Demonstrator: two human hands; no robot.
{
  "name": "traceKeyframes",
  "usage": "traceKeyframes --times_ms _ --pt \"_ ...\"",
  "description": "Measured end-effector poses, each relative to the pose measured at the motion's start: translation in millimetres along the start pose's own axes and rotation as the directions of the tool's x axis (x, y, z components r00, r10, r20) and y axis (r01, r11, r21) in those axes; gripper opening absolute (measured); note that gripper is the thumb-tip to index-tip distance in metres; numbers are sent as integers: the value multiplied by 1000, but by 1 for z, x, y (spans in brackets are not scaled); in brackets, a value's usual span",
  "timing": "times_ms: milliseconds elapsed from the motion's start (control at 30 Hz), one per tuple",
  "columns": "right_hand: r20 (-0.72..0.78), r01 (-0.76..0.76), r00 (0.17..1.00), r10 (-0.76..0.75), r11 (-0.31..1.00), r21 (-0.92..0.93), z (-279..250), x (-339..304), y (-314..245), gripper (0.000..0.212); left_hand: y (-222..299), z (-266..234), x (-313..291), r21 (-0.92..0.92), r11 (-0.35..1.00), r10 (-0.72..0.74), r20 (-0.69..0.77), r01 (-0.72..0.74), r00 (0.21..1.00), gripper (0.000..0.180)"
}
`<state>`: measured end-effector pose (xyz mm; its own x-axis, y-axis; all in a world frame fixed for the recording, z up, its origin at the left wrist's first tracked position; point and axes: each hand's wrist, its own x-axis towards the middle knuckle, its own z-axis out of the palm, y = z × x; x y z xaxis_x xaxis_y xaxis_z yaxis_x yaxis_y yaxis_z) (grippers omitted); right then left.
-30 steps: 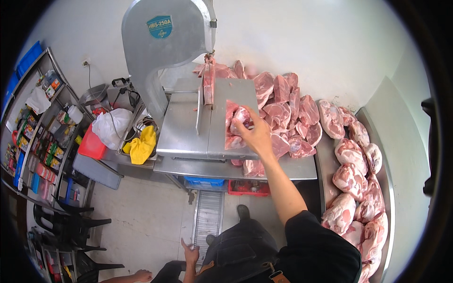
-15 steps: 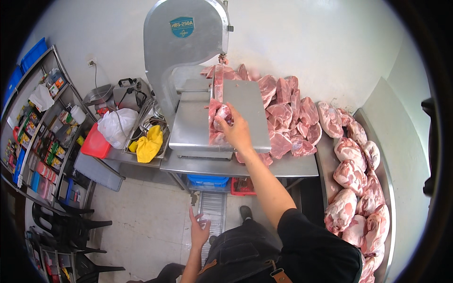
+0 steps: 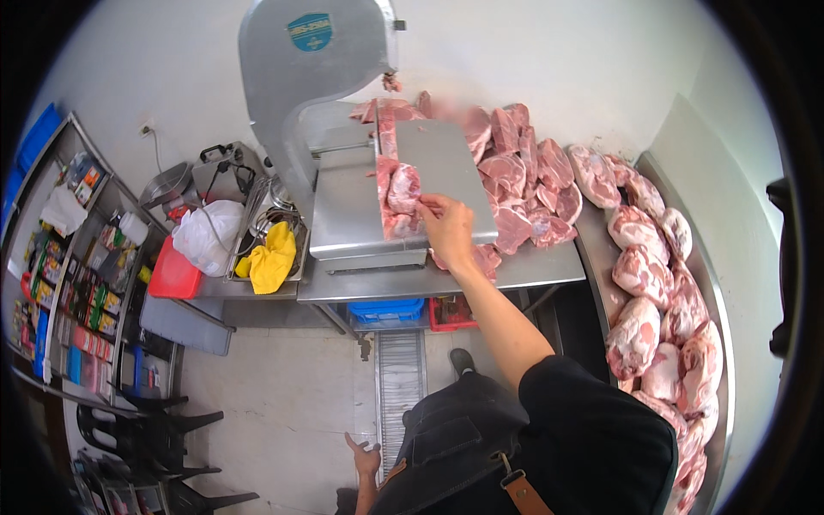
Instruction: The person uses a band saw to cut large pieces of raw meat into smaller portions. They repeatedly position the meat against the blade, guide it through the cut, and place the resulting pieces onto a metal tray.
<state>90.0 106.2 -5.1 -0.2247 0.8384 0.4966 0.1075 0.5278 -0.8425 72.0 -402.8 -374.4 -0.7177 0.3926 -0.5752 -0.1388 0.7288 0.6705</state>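
Note:
My right hand (image 3: 449, 226) reaches over the steel table of a meat band saw (image 3: 343, 204). Its fingers are closed on the right edge of a raw meat piece (image 3: 403, 190) lying near the middle of the saw table. A long red strip of meat (image 3: 388, 133) runs behind that piece, along the cutting line. The saw's blade is hard to make out. Low beside my apron, my left hand (image 3: 367, 457) hangs in the air over the floor, fingers apart and holding nothing.
Cut meat slices (image 3: 515, 176) are heaped right of the saw. Whole meat legs (image 3: 635, 335) fill a steel trough at the right. Left of the saw are a yellow cloth (image 3: 273, 259), a white plastic bag (image 3: 209, 236) and a red container (image 3: 174, 273). Black chairs (image 3: 146, 433) stand lower left.
My right hand has slid from the top of the meat piece to its right edge. My left hand has dropped lower, toward my body. The whole view has shifted slightly.

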Motion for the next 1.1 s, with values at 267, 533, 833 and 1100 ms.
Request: traceKeyframes --times_ms 267,533,833,1100 --pt "52 108 993 -108 994 -3 -33 -10 6 32 -9 11 38 -61 998 -3 98 9 995 117" --pt "-270 -306 931 247 930 -202 -164 -50 165 29 -35 16 27 -288 954 -63 79 83 995 116" --pt "64 -211 951 301 790 -576 -133 -69 270 56 38 47 -10 -133 982 -132 42 137 990 116" --pt "131 -68 976 176 810 -583 -132 2 288 57 102 99 -26 -63 993 -100 -81 95 992 117"
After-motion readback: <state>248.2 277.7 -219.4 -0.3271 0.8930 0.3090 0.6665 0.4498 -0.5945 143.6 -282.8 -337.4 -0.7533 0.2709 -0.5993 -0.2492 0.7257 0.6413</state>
